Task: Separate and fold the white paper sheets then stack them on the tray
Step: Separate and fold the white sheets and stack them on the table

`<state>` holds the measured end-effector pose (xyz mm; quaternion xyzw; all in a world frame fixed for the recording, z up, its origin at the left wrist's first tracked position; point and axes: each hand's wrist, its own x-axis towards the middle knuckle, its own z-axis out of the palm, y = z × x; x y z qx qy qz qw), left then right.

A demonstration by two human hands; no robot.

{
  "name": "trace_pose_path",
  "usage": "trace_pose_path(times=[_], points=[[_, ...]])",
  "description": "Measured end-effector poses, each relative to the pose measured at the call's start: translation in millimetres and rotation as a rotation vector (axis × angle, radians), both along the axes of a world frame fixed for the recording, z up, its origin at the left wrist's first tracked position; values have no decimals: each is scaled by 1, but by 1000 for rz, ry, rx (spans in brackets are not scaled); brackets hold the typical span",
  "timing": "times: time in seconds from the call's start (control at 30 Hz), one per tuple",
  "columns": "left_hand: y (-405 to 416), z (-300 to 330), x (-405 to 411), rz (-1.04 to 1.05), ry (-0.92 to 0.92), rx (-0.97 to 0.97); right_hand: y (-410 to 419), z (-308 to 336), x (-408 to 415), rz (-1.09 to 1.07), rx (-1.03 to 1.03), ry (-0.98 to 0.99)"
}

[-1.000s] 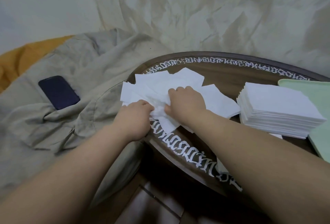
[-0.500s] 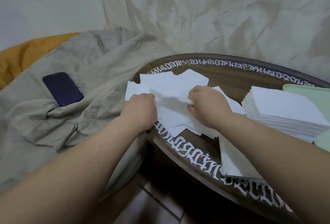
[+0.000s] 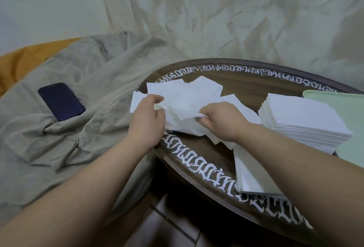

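Observation:
A loose heap of white paper sheets point(image 3: 189, 93) lies on the left part of the round dark table point(image 3: 197, 160). My left hand point(image 3: 147, 120) and my right hand point(image 3: 220, 120) each pinch one end of a thin white sheet point(image 3: 181, 113), which hangs slack and crumpled between them just above the heap. A tall neat stack of folded white sheets point(image 3: 303, 122) rests to the right, partly on the pale green tray point(image 3: 346, 109). Another flat pile of white sheets point(image 3: 250, 174) sits near the table's front edge, partly under my right forearm.
A dark blue phone point(image 3: 61, 101) lies on rumpled beige cloth point(image 3: 59, 148) left of the table. Orange fabric point(image 3: 25, 57) shows at the far left. White lettering rings the table rim. Tiled floor point(image 3: 167, 225) shows below the front edge.
My hands have moved apart, and the sheet pinched between them has lifted off the heap and spread. The view has shifted slightly, so more of the front pile shows.

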<state>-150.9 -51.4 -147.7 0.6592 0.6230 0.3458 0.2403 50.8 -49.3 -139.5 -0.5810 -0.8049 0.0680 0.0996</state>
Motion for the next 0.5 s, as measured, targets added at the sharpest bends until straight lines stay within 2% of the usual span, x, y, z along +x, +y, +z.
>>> trace_pose_path(times=[0.2, 0.33, 0.4, 0.5], points=[[-5, -4, -2, 12, 66, -36, -2, 15, 7, -233, 98, 276], [-14, 12, 11, -58, 37, -15, -8, 22, 5, -297, 189, 367], [-17, 24, 23, -113, -63, -101, -12, 23, -1, -269, 195, 399], [-15, 32, 38, -139, -455, -362, -19, 20, -14, -117, 99, 403]])
